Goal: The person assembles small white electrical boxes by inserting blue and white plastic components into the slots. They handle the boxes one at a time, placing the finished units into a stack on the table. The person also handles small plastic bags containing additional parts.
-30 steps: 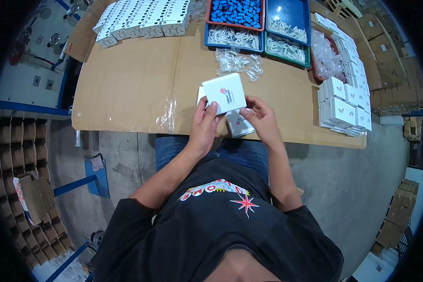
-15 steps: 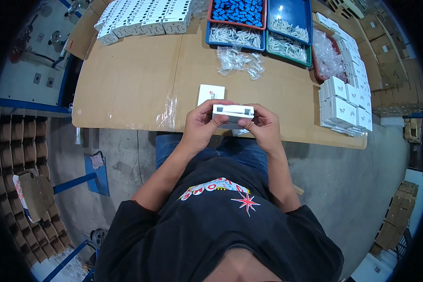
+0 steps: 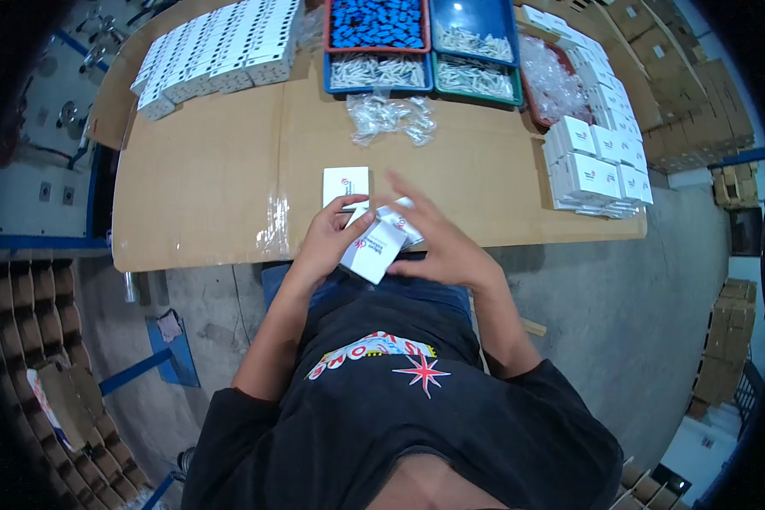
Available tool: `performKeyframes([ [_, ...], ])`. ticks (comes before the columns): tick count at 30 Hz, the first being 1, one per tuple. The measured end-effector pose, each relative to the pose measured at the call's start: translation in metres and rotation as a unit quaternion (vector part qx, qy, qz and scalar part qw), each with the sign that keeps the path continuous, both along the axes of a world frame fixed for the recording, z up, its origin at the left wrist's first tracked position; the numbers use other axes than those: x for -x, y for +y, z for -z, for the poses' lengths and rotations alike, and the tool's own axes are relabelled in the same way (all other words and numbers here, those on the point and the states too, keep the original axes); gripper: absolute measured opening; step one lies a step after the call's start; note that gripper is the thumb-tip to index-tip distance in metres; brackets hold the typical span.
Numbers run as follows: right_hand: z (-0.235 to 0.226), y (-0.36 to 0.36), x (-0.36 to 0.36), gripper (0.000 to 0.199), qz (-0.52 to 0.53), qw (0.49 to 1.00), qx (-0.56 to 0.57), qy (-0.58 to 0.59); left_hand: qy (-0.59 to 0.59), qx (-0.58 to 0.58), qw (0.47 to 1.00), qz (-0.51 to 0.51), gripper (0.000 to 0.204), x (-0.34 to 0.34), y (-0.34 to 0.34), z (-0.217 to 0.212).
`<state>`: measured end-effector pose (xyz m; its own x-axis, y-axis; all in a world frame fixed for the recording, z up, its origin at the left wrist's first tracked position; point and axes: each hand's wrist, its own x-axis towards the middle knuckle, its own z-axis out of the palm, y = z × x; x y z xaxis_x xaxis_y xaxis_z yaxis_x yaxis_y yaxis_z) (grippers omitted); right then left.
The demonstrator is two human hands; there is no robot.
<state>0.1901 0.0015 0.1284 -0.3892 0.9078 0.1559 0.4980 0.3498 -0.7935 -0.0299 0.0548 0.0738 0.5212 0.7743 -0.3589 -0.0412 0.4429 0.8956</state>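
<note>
My left hand (image 3: 325,242) grips a small white box (image 3: 374,248) by its upper left corner, thumb on top. The box is tilted, its printed face up, over the table's front edge. My right hand (image 3: 438,242) is just to its right, fingers spread and partly smeared by motion; nothing shows in its grasp. Between the hands, another white box (image 3: 408,223) lies partly hidden behind the held box and the right fingers. A further white box (image 3: 345,183) rests flat on the cardboard table top (image 3: 204,187), just beyond my left hand.
Rows of white boxes (image 3: 221,55) stand at the far left, and stacked white boxes (image 3: 595,174) at the right. Trays of blue pieces (image 3: 378,24) and white pieces (image 3: 378,72) sit at the back. Clear plastic bags (image 3: 387,117) lie in front of them.
The white box, held upright in both hands before, is now tilted face up in the left hand alone. My right hand has let go and opened. The view has shifted slightly.
</note>
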Motion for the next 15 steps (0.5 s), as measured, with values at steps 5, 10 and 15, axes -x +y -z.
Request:
performKeyframes([
  [5, 0.006, -0.003, -0.008, 0.087, -0.117, 0.992, 0.016, -0.035, -0.029, 0.039, 0.996, 0.07, 0.054, -0.003, -0.004, 0.01],
  [10, 0.002, -0.01, -0.016, 0.068, -0.077, 0.996, 0.047, -0.004, -0.037, 0.023, 0.991, 0.125, 0.071, -0.008, -0.009, -0.005],
  [15, 0.003, -0.022, -0.025, 0.061, -0.096, 0.986, 0.13, -0.035, -0.048, 0.065, 0.986, 0.149, 0.078, -0.021, -0.016, 0.001],
])
